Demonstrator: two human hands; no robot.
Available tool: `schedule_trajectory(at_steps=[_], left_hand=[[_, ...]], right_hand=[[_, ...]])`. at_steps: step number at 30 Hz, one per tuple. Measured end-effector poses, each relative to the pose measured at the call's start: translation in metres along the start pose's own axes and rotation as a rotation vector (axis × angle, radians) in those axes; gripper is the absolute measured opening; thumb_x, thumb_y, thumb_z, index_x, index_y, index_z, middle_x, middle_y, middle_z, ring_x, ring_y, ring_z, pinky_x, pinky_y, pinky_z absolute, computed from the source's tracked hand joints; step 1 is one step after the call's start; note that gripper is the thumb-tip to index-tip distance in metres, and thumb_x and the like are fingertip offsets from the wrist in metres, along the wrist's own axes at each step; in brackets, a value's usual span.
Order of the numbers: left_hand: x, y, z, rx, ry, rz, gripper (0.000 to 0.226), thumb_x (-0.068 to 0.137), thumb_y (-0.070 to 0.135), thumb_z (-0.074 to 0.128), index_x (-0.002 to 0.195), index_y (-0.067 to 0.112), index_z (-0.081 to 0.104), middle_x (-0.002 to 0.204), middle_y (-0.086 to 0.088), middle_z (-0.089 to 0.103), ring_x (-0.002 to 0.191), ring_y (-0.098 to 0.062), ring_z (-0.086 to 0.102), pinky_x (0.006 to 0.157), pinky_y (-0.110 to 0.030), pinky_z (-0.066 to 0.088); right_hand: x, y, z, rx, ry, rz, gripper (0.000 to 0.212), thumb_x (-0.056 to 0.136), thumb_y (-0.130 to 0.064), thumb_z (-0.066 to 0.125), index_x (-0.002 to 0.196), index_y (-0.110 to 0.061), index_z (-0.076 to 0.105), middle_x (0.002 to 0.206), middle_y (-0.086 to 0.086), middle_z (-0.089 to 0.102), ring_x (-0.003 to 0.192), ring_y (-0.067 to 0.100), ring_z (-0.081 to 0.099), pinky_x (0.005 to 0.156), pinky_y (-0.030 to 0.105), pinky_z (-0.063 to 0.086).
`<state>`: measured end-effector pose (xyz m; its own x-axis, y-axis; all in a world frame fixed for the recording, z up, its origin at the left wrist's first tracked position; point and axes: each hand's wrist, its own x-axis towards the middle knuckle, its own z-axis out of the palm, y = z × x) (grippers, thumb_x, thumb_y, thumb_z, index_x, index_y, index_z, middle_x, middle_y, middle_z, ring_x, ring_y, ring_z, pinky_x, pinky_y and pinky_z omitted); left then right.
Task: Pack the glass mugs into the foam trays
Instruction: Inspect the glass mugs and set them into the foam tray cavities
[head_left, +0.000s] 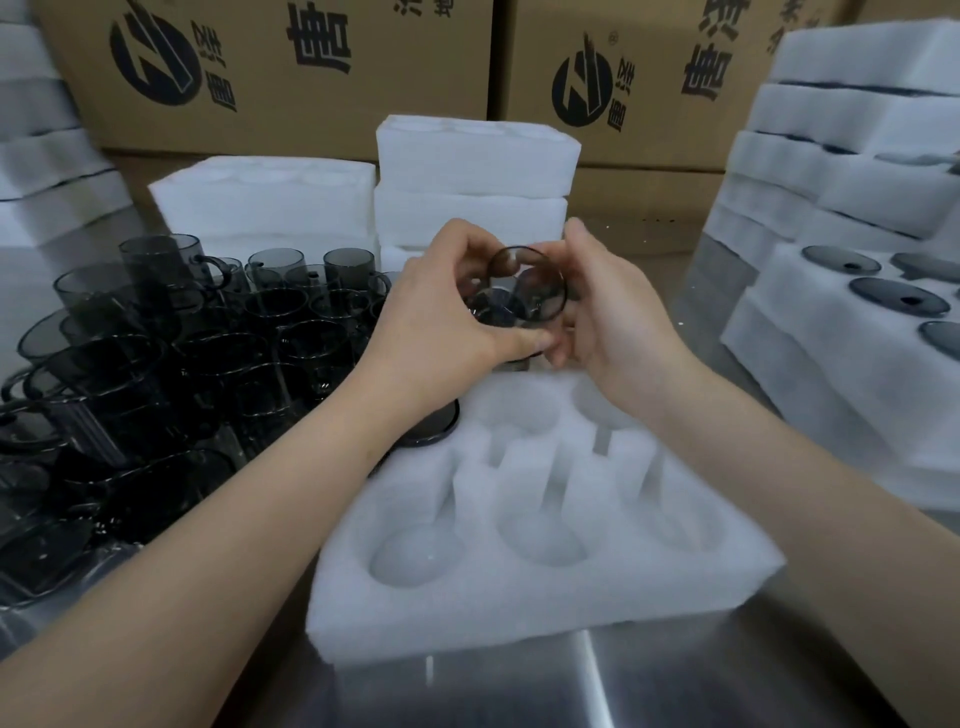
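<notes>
A smoky grey glass mug (524, 296) is held above the far edge of a white foam tray (545, 603) with round pockets. My left hand (441, 312) grips its left side, thumb underneath. On the mug's right side my right hand (602, 301) grips it with curled fingers. The mug's mouth tilts toward the camera. One dark mug (431, 423) sits in the tray's far left pocket, partly hidden by my left forearm. The other pockets in view hold nothing. Several loose grey mugs (171, 353) crowd the table to the left.
Stacks of white foam trays (467, 176) stand behind the hands, and more are at the far left. On the right, stacked foam trays (841, 291) hold packed mugs. Cardboard boxes (291, 67) line the back. The steel table (675, 686) shows in front.
</notes>
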<state>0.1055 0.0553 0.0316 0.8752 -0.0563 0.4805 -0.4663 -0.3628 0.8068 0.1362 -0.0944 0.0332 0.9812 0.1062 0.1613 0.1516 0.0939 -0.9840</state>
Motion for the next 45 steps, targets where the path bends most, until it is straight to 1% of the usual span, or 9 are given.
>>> schedule_trajectory(at_steps=[6,10,13,17,21,27,32,35,45], left_hand=[[0.0,-0.002,-0.005,-0.415,0.025,-0.052,0.068,0.064,0.005,0.073,0.123,0.019,0.041,0.113,-0.003,0.065,0.097,-0.013,0.069,0.079,-0.024,0.055],[0.002,-0.005,-0.005,-0.353,-0.004,-0.055,0.059,0.067,-0.002,0.076,0.12,0.016,0.054,0.117,0.002,0.063,0.102,-0.002,0.063,0.082,-0.017,0.051],[0.004,-0.008,-0.003,-0.171,-0.026,-0.082,0.057,0.072,0.001,0.08,0.12,0.022,0.058,0.121,0.007,0.062,0.108,-0.002,0.06,0.085,-0.016,0.05],[0.004,-0.006,-0.002,0.023,-0.113,-0.021,0.059,0.067,0.003,0.083,0.12,0.021,0.064,0.113,0.006,0.067,0.104,-0.008,0.063,0.095,-0.029,0.05],[0.004,-0.006,-0.003,0.018,-0.141,0.018,0.059,0.062,0.0,0.084,0.111,0.027,0.067,0.103,0.017,0.069,0.097,0.005,0.062,0.089,-0.016,0.046],[0.003,-0.01,-0.004,-0.197,-0.223,-0.005,0.064,0.065,-0.012,0.078,0.115,0.026,0.065,0.111,0.008,0.071,0.105,-0.005,0.066,0.097,-0.026,0.049],[0.005,-0.012,-0.007,-0.406,-0.204,-0.043,0.056,0.072,-0.022,0.066,0.118,0.011,0.061,0.112,0.004,0.066,0.099,-0.001,0.066,0.082,-0.013,0.049],[0.005,-0.012,-0.007,-0.464,-0.204,-0.064,0.055,0.075,-0.023,0.063,0.123,0.004,0.059,0.117,-0.003,0.064,0.102,-0.008,0.066,0.08,-0.018,0.051],[0.006,-0.014,-0.005,-0.308,-0.193,-0.078,0.049,0.072,-0.013,0.073,0.115,0.011,0.066,0.116,-0.005,0.07,0.103,-0.013,0.068,0.09,-0.028,0.054]], right_hand=[[0.002,0.0,-0.007,0.053,-0.248,0.069,0.042,0.103,-0.037,0.039,0.128,-0.012,0.061,0.113,0.006,0.067,0.088,0.016,0.063,0.073,0.03,0.053],[0.001,0.0,-0.014,0.124,-0.355,-0.007,0.039,0.098,-0.032,0.048,0.132,-0.014,0.058,0.119,0.007,0.066,0.103,0.02,0.064,0.083,0.036,0.054],[0.0,0.004,-0.011,0.143,-0.22,-0.101,0.036,0.088,-0.02,0.067,0.122,-0.009,0.062,0.106,0.007,0.069,0.094,0.02,0.067,0.074,0.035,0.057],[-0.004,0.006,-0.005,-0.161,-0.073,-0.25,0.029,0.07,-0.023,0.079,0.095,-0.021,0.065,0.09,0.003,0.065,0.068,0.01,0.062,0.053,0.024,0.051],[-0.005,0.004,-0.004,-0.229,0.031,-0.327,0.02,0.072,-0.03,0.082,0.079,-0.025,0.064,0.077,-0.003,0.064,0.061,0.003,0.058,0.048,0.019,0.045],[-0.002,0.001,-0.008,-0.048,0.046,-0.079,0.013,0.091,-0.025,0.067,0.08,-0.017,0.067,0.057,-0.009,0.06,0.045,0.005,0.049,0.038,0.019,0.029],[0.001,-0.003,-0.02,0.178,-0.201,0.073,0.024,0.085,-0.016,0.06,0.107,-0.01,0.068,0.085,0.0,0.07,0.074,0.011,0.057,0.059,0.02,0.037],[0.001,-0.004,-0.024,0.21,-0.28,0.071,0.032,0.078,-0.013,0.062,0.11,-0.012,0.066,0.085,-0.001,0.071,0.066,0.007,0.059,0.052,0.016,0.042],[-0.001,-0.002,-0.015,-0.229,-0.13,-0.103,0.039,0.065,-0.028,0.082,0.094,-0.019,0.058,0.09,0.013,0.055,0.062,0.014,0.053,0.043,0.025,0.038]])
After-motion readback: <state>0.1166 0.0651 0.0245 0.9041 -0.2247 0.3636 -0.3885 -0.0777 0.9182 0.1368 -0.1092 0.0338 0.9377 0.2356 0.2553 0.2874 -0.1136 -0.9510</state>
